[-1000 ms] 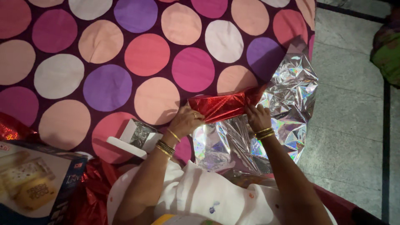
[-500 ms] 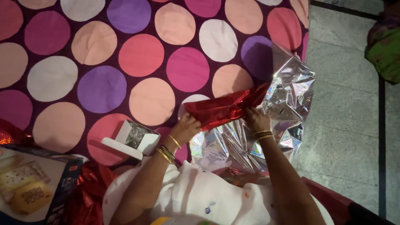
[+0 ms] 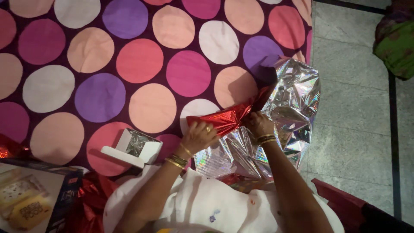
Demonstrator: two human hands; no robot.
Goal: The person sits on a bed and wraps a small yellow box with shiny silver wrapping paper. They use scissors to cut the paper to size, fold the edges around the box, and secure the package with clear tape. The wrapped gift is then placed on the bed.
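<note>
A long parcel in shiny red foil (image 3: 222, 121) lies across a crumpled sheet of silver holographic wrapping paper (image 3: 293, 108) on a bedspread with big coloured dots (image 3: 129, 64). My left hand (image 3: 199, 136), with a ring and gold bangles, grips the parcel's left end. My right hand (image 3: 256, 123) pinches the gathered red foil at the parcel's right end, where the foil twists up to a point.
A small open white box with silver lining (image 3: 136, 146) lies left of my left arm. A printed cardboard carton (image 3: 30, 198) and red foil (image 3: 90, 198) sit at the lower left. Grey tiled floor (image 3: 353, 129) runs along the right, with a green cloth bundle (image 3: 394, 39) at the top right.
The red parcel has been drawn closer and its right end has been bunched into a twist. The silver sheet has crumpled up more around my right hand.
</note>
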